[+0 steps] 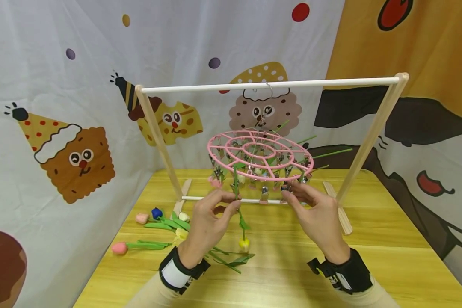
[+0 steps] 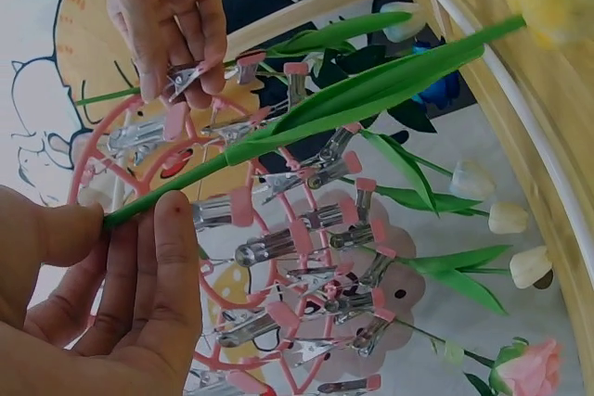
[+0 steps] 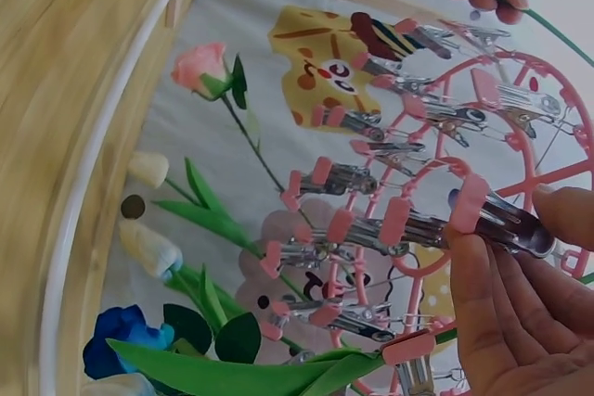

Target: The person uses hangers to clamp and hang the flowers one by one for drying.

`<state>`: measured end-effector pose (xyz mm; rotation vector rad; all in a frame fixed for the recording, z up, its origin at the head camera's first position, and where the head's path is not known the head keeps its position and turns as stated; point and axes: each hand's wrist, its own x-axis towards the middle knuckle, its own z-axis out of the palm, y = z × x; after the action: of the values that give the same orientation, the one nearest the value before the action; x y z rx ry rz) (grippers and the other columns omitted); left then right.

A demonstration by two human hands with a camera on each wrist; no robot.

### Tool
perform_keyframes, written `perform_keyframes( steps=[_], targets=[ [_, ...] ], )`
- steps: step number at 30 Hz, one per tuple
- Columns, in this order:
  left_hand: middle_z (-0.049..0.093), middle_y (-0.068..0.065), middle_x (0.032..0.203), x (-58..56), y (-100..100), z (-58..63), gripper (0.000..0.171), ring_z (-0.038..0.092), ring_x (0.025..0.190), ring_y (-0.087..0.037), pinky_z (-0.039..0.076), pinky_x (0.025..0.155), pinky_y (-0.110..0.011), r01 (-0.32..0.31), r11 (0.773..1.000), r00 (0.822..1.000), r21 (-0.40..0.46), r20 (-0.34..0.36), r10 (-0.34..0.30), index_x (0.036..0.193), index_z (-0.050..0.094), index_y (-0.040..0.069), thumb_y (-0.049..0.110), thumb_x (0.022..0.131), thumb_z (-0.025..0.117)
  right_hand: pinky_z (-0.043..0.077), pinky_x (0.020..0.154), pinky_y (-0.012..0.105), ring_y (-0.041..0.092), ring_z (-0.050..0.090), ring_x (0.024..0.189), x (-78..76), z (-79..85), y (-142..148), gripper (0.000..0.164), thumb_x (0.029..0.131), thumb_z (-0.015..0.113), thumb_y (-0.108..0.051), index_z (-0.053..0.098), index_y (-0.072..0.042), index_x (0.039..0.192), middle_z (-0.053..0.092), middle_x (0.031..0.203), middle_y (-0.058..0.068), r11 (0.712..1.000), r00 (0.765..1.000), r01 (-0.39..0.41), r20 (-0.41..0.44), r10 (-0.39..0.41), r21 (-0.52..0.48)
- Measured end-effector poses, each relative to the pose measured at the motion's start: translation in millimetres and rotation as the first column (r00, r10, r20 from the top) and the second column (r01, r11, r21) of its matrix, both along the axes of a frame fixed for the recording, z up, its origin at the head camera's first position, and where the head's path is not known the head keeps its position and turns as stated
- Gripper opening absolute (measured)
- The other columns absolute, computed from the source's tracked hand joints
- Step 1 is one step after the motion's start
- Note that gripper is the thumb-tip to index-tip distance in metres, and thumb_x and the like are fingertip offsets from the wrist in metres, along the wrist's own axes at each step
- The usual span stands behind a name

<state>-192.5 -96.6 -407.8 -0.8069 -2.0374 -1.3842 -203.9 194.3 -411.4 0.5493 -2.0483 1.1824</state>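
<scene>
In the head view a yellow tulip (image 1: 244,244) hangs bloom-down, and my left hand (image 1: 212,218) pinches its green stem between thumb and fingers. Its long leaf (image 2: 371,85) crosses the left wrist view. My right hand (image 1: 317,216) grips a metal clip (image 3: 509,220) with pink tips, at the near right rim of the pink round hanger (image 1: 271,175). The right thumb and fingers lie on either side of that clip. Many other clips dangle from the rings, some holding flower stems, among them a pink rose (image 3: 200,70) and a blue flower (image 3: 125,340).
A wooden stand with a white top bar (image 1: 200,88) carries the hanger by its hook. On the table (image 1: 281,273) at the left lie several artificial flowers, including a pink tulip (image 1: 119,248) and a blue one (image 1: 156,213). A cartoon-printed cloth (image 1: 177,47) hangs behind.
</scene>
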Motion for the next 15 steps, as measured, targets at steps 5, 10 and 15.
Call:
perform_keyframes(
  steps=[5,10,15],
  targets=[
    [0.084,-0.011,0.112,-0.2,3.4,0.3,0.007,0.086,0.094,-0.024,0.075,0.073,-0.038,0.032,0.999,0.999,0.034,0.016,-0.032,0.116,0.081,0.008,0.004,0.110,0.080,0.063,0.093,0.008,-0.008,0.078,0.097,3.0,2.7,-1.9,0.036,0.102,0.087,0.004,0.084,-0.004,0.137,0.089,0.113,0.015,0.998,0.998,-0.051,0.039,0.052,-0.043],
    [0.084,-0.014,0.112,-0.9,5.9,0.9,0.008,0.086,0.094,-0.030,0.075,0.075,-0.038,0.058,0.996,0.998,0.063,0.034,-0.060,0.119,0.080,0.005,0.003,0.112,0.078,0.065,0.087,0.010,-0.005,0.080,0.094,4.5,5.1,-2.0,0.031,0.102,0.087,0.005,0.086,-0.004,0.132,0.089,0.109,0.014,0.995,0.994,-0.087,0.058,0.090,-0.057],
    [0.084,-0.014,0.111,-1.5,7.7,0.8,0.007,0.087,0.094,-0.032,0.075,0.077,-0.034,0.055,0.995,0.997,0.080,0.059,-0.059,0.120,0.079,0.005,0.005,0.113,0.077,0.066,0.086,0.011,-0.007,0.080,0.095,3.9,5.4,-1.6,0.027,0.098,0.088,0.010,0.088,-0.001,0.123,0.089,0.110,0.019,0.990,0.992,-0.107,0.055,0.112,-0.095]
  ],
)
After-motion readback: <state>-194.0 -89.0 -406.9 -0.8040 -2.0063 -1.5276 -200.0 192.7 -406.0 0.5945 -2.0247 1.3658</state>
